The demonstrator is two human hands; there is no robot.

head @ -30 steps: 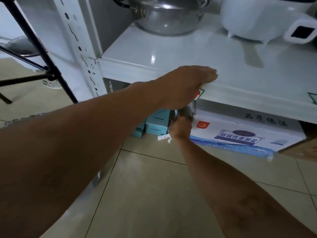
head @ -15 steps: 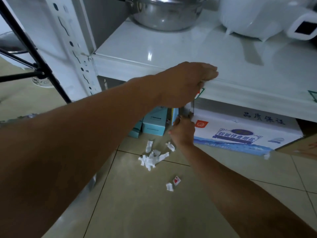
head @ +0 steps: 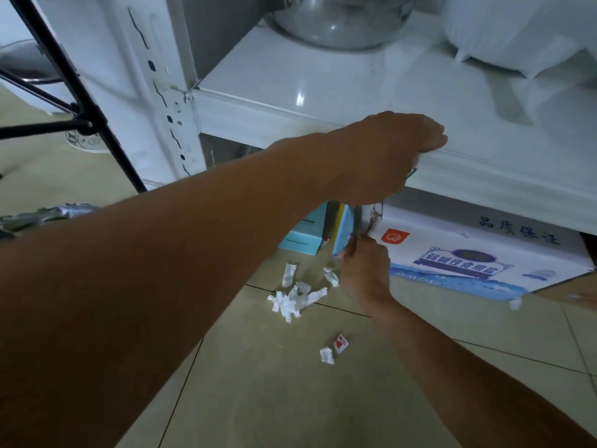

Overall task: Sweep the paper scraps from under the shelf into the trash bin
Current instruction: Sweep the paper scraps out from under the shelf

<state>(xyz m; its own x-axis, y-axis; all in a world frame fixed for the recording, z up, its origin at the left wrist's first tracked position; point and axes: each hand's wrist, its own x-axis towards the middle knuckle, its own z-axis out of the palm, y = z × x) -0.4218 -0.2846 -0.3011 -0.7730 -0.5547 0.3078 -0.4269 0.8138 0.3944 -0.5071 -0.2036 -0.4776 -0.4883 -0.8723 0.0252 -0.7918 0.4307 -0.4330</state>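
Note:
White paper scraps [head: 290, 300] lie in a loose pile on the tiled floor just in front of the white shelf [head: 323, 101]. One scrap [head: 331, 276] rests beside my right hand [head: 365, 270]. Two small pieces [head: 327, 355], one printed red, lie nearer to me. My right hand is closed around a grey handle-like object [head: 358, 221] that reaches under the shelf; what it is stays unclear. My left hand [head: 387, 156] has its fingers curled over the shelf's front edge. No trash bin is in view.
Under the shelf stand a white carton with blue print [head: 468, 263] and teal boxes [head: 303, 234]. A steel pot [head: 342, 21] and a white appliance [head: 517, 27] sit on the shelf. Black tripod legs [head: 64, 92] stand at the left. Another scrap [head: 515, 303] lies by the carton.
One second ago a single scrap showed by my right hand; now several scraps lie out on the floor in front of the shelf. My left hand stays on the shelf edge.

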